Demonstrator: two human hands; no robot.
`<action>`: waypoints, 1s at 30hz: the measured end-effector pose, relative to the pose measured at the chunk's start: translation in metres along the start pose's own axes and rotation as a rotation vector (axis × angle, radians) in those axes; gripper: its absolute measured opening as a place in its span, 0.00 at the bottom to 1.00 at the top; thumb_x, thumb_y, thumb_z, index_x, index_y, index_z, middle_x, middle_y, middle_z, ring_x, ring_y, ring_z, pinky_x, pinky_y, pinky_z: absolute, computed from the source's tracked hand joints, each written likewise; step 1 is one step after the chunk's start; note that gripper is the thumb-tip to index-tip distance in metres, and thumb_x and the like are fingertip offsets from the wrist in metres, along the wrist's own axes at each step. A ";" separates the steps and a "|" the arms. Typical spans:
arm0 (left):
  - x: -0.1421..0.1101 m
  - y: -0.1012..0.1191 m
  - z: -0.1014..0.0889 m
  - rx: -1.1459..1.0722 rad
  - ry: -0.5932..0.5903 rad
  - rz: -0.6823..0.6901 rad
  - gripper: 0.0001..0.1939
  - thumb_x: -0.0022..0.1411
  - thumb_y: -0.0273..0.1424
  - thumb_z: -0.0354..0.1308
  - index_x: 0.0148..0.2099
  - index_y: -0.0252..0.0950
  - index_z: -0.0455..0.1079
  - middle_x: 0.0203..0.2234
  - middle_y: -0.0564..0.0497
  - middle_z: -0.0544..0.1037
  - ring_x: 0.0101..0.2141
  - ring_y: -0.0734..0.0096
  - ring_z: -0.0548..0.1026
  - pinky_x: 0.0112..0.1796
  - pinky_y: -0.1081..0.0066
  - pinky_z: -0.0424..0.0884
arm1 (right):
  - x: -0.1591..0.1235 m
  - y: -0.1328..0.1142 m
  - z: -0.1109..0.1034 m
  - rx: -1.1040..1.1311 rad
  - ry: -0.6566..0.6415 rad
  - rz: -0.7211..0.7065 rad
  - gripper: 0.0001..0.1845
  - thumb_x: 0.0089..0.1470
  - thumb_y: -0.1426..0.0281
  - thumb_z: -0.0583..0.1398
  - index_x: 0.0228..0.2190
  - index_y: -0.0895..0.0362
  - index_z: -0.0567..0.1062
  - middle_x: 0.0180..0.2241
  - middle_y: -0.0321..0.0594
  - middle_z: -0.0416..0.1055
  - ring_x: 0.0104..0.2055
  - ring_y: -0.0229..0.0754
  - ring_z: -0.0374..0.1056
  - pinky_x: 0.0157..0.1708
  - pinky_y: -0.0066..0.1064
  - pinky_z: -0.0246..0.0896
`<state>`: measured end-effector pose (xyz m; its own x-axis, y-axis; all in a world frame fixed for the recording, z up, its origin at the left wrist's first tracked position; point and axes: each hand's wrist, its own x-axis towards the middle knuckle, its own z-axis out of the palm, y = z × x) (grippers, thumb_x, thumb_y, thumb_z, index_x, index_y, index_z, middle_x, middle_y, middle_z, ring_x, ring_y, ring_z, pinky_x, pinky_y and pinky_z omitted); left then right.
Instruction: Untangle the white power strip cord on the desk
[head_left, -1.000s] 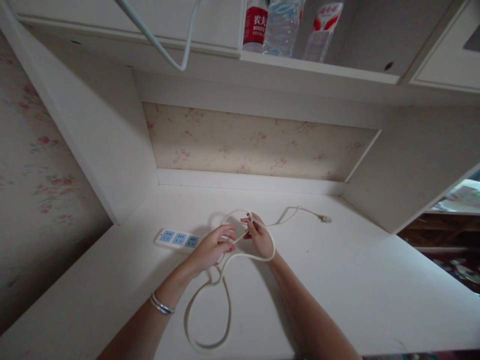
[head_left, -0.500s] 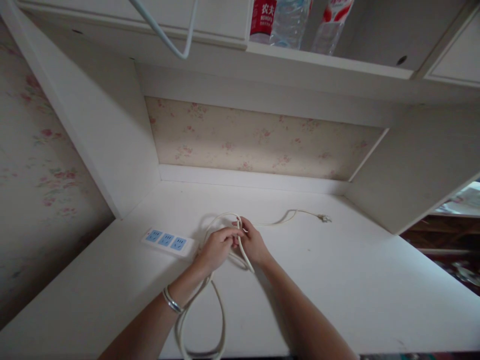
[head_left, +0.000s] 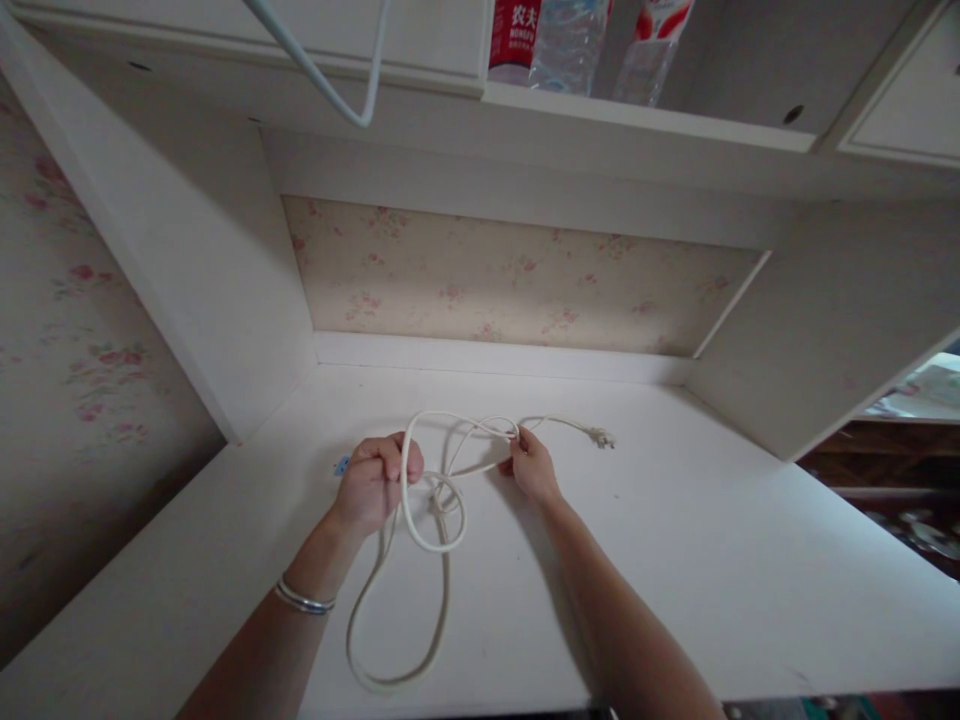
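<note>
A cream power cord [head_left: 435, 545] lies looped on the white desk [head_left: 675, 560]. My left hand [head_left: 375, 485] is closed in a fist round one loop of the cord. My right hand [head_left: 532, 465] pinches the cord near its far end, a short way from the plug [head_left: 600, 437]. Between the hands the cord crosses itself in a loose knot [head_left: 439, 497]. A larger loop trails toward the desk's front edge. The power strip [head_left: 341, 465] is almost hidden behind my left hand; only a blue corner shows. A silver bangle [head_left: 302, 598] sits on my left wrist.
The desk sits in an alcove with white side panels [head_left: 217, 260] and floral wallpaper [head_left: 510, 285] at the back. A shelf above holds three plastic bottles [head_left: 562, 40]. A pale cable [head_left: 322, 85] hangs from the top left. Other furniture shows at the far right.
My hands have moved apart, left going left and right going right, drawing the cord into a loose knot between them. The plug has slid leftward. The power strip is now covered by my left hand.
</note>
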<state>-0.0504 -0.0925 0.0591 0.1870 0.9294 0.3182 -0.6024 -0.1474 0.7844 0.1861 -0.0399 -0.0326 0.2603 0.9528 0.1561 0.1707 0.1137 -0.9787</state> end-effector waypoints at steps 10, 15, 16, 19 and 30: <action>-0.011 0.006 0.007 0.568 -1.139 -0.667 0.09 0.53 0.29 0.56 0.26 0.38 0.78 0.30 0.47 0.81 0.34 0.64 0.76 0.36 0.70 0.71 | 0.000 -0.012 -0.008 -0.046 0.016 -0.055 0.20 0.54 0.59 0.51 0.45 0.55 0.69 0.35 0.39 0.72 0.20 0.33 0.63 0.20 0.25 0.62; -0.007 -0.002 -0.002 0.862 -0.978 -0.583 0.14 0.49 0.21 0.54 0.28 0.40 0.79 0.25 0.52 0.81 0.27 0.71 0.76 0.26 0.77 0.68 | 0.001 -0.015 -0.008 -0.040 -0.041 -0.128 0.20 0.55 0.59 0.51 0.47 0.52 0.67 0.45 0.41 0.69 0.21 0.32 0.63 0.23 0.28 0.66; -0.006 0.002 -0.006 0.900 -0.928 -0.592 0.13 0.49 0.21 0.54 0.27 0.40 0.79 0.23 0.53 0.80 0.26 0.71 0.77 0.25 0.77 0.68 | 0.001 -0.015 -0.009 -0.043 -0.038 -0.138 0.20 0.55 0.59 0.51 0.48 0.52 0.67 0.44 0.40 0.70 0.21 0.32 0.63 0.23 0.28 0.66; -0.008 0.028 -0.018 0.808 -1.062 -0.634 0.11 0.51 0.25 0.58 0.34 0.42 0.79 0.32 0.50 0.81 0.33 0.65 0.78 0.31 0.74 0.71 | 0.001 -0.015 -0.008 -0.044 -0.013 -0.149 0.20 0.55 0.60 0.51 0.48 0.52 0.67 0.42 0.41 0.70 0.22 0.34 0.64 0.23 0.29 0.66; 0.001 -0.006 -0.005 0.806 -0.284 -0.165 0.13 0.60 0.36 0.54 0.43 0.36 0.74 0.37 0.45 0.78 0.37 0.65 0.75 0.39 0.67 0.70 | -0.009 -0.026 -0.003 -0.033 -0.052 -0.209 0.19 0.56 0.61 0.51 0.48 0.51 0.67 0.45 0.40 0.70 0.23 0.33 0.65 0.26 0.29 0.68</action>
<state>-0.0506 -0.0893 0.0517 0.4750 0.8560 0.2041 0.1618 -0.3130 0.9359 0.1825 -0.0526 -0.0085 0.1667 0.9228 0.3474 0.2471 0.3020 -0.9207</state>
